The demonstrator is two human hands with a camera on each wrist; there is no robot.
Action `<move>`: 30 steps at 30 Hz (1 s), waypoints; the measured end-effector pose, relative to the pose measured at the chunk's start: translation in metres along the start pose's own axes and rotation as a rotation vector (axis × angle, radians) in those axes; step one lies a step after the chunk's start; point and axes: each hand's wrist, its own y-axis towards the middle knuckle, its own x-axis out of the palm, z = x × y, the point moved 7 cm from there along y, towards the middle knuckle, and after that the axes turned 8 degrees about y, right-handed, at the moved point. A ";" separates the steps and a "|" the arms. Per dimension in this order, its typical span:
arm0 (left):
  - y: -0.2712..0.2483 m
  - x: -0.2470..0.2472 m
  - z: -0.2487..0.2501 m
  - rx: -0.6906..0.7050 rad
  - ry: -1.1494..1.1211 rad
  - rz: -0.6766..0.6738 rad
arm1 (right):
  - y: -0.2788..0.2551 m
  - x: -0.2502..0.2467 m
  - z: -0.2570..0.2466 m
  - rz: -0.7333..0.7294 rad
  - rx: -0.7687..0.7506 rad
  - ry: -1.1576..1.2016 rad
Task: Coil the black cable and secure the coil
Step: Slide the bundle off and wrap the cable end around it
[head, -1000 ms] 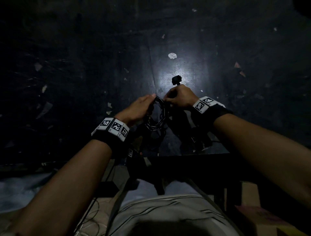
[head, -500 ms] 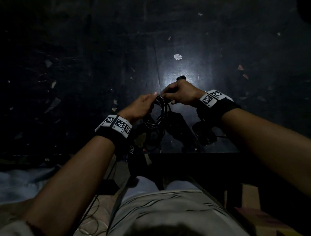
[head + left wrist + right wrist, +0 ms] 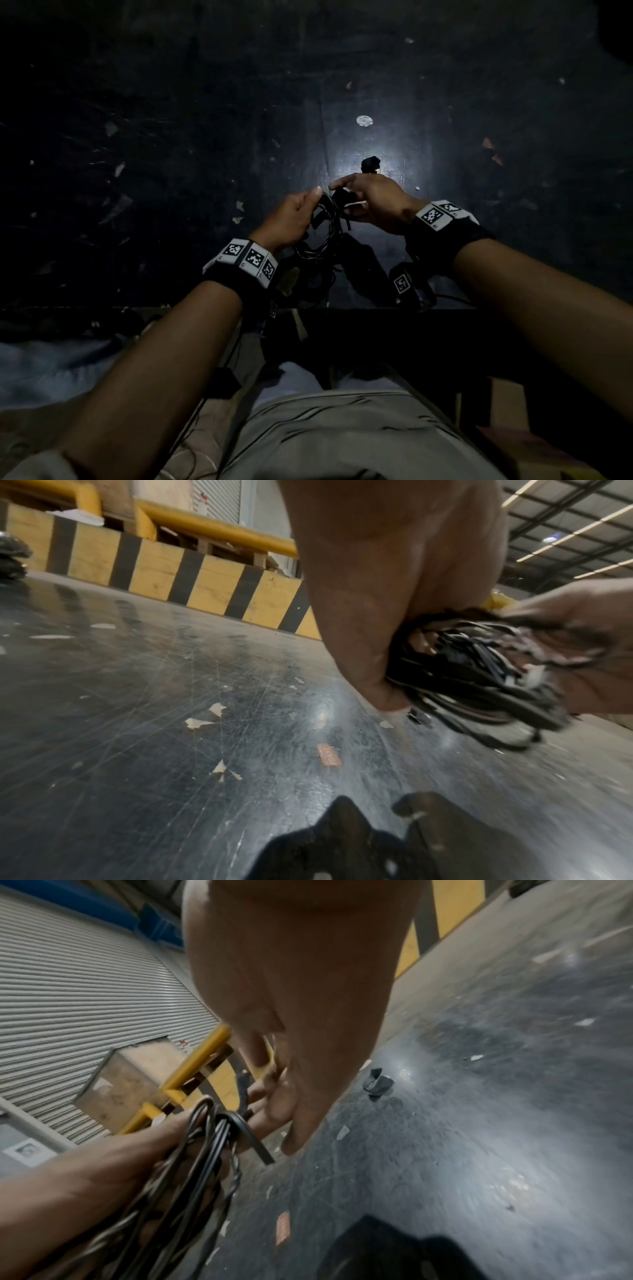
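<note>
Black cable [image 3: 325, 233] — gathered in several loops, held above the dark scratched tabletop [image 3: 205, 154], just below centre in the head view, hanging down toward 6 o'clock from the fingers. Left hand [image 3: 291, 219] at 9 o'clock of the coil, fingers curled round the loops, thumb on top; same bundle of strands packed against the palm in the left-wrist view [image 3: 479, 669]. Right hand [image 3: 373, 202] at 3 o'clock of the coil, fingertips [image 3: 274, 1102] pinched on a thin black tie strap [image 3: 245, 1096] — wrapped over the top of the loops, one flat end sticking out toward 5 o'clock in the right-wrist view. Whether the strap is fastened: cannot tell. Small black object [image 3: 371, 163] lying on the tabletop at 12 o'clock of the right hand, apart from it. White sticker [image 3: 364, 120] farther off at 12 o'clock. Scraps of torn paper [image 3: 202, 718] scattered over the surface. Yellow-and-black striped barrier [image 3: 171, 569] beyond the table edge.
</note>
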 end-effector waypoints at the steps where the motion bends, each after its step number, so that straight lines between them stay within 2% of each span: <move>1: 0.001 -0.002 -0.001 -0.002 0.049 0.041 | -0.002 0.002 0.001 -0.028 -0.019 -0.015; 4: 0.001 -0.004 0.000 -0.003 0.167 0.115 | -0.006 0.003 0.004 -0.060 -0.039 -0.027; 7: -0.002 -0.006 0.005 0.029 0.180 0.153 | -0.009 0.000 0.004 -0.027 -0.051 0.025; 12: -0.006 -0.006 0.009 0.059 0.220 0.181 | -0.015 -0.001 0.016 -0.058 -0.012 0.138; 18: -0.009 -0.005 0.009 0.101 0.164 0.189 | -0.022 -0.002 0.023 -0.050 0.027 0.158; 23: -0.012 -0.009 0.014 0.130 0.154 0.242 | -0.028 0.004 0.019 -0.083 0.002 0.158; 30: -0.014 -0.007 0.011 0.127 0.065 0.187 | -0.024 -0.001 0.027 -0.105 0.015 0.174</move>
